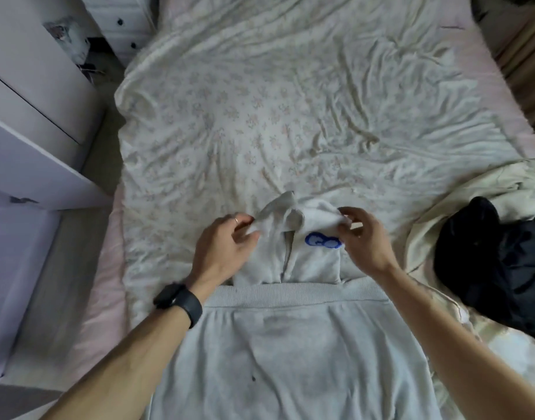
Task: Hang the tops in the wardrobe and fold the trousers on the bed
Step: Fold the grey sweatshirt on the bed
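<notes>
Left fingers (245,221): thumb and forefinger pinch the far left corner of a white folded cotton garment (308,262). The other fingers are loosely curled below. One finger carries a thin ring (236,220).

Right fingers (349,215): thumb and fingertips pinch the garment's far right corner, with cloth bunched between them.

Left hand (226,241) and right hand (363,237) sit level with each other. The garment's far edge is raised slightly between them.

Writing: a blue mark (323,240) of rounded letters sits on the garment's right half, just beside the right hand. It is partly folded over and not legible.

Position: the white garment lies at the middle of the bed's near edge, with a slit or seam down its centre. Its near end passes under the ribbed band of a light grey knit cloth (290,344) that covers the near edge. Cannot tell whether the two are one piece.

Left wrist: black wristwatch (178,301).

Bed: cream sheet with a faint floral print (290,116), heavily creased.

Right edge: a crumpled cream duvet (441,213) with a heap of black clothing (496,268) on it, well apart from the hands.

Left edge: a strip of pink under-sheet (108,253), with a white cabinet (33,86) beyond it.

Far left corner: a white panel with dark dots (129,22).

Far right corner: brown cloth (526,71).
</notes>
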Motion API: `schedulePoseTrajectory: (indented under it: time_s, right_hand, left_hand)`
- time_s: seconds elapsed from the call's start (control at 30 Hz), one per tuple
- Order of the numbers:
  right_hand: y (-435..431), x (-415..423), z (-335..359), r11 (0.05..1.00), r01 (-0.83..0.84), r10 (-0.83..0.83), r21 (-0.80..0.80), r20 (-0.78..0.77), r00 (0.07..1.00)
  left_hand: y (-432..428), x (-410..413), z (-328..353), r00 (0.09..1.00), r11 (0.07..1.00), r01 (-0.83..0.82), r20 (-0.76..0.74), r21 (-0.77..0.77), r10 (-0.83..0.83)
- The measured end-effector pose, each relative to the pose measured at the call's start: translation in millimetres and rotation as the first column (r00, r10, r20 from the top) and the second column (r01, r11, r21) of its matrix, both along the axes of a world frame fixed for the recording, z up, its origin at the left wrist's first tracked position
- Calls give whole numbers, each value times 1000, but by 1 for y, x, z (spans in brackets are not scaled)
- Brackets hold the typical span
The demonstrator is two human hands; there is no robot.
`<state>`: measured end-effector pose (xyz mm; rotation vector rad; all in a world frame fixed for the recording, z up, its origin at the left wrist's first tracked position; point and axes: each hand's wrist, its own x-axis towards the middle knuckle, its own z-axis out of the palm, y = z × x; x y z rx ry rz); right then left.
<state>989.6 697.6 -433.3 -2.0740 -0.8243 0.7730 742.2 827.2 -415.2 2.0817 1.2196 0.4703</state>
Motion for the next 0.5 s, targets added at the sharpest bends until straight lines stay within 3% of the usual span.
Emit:
schedulePoseTrajectory:
  time_s: [0.07, 0.17, 0.27, 0.33, 0.43, 0.5]
  right_hand:
    - [-47, -27, 10, 999, 1, -5, 53, 78, 997]
    - [-121, -68, 8, 991, -76, 49, 108, 235, 971]
    - [-191, -101, -21, 988, -153, 153, -28, 341, 928]
    - [-229, -121, -53, 954, -231, 288, -191, 373, 882]
    - [-258, -137, -87, 837, -346, 492, -425, 305, 815]
    - [-264, -144, -90, 839, -297, 469, -456, 330, 819]
  left_hand:
    - [-42, -24, -2, 992, 932, 125, -27, 341, -123]
    - [-108, -64, -15, 965, 849, 250, -51, 465, -256]
    - [-172, -109, -48, 900, 795, 435, -209, 423, -382]
    - [-208, -135, -78, 818, 777, 555, -369, 297, -442]
    - [-239, -152, -105, 760, 822, 552, -490, 141, -427]
    - [-249, -148, -104, 813, 870, 472, -454, 144, -366]
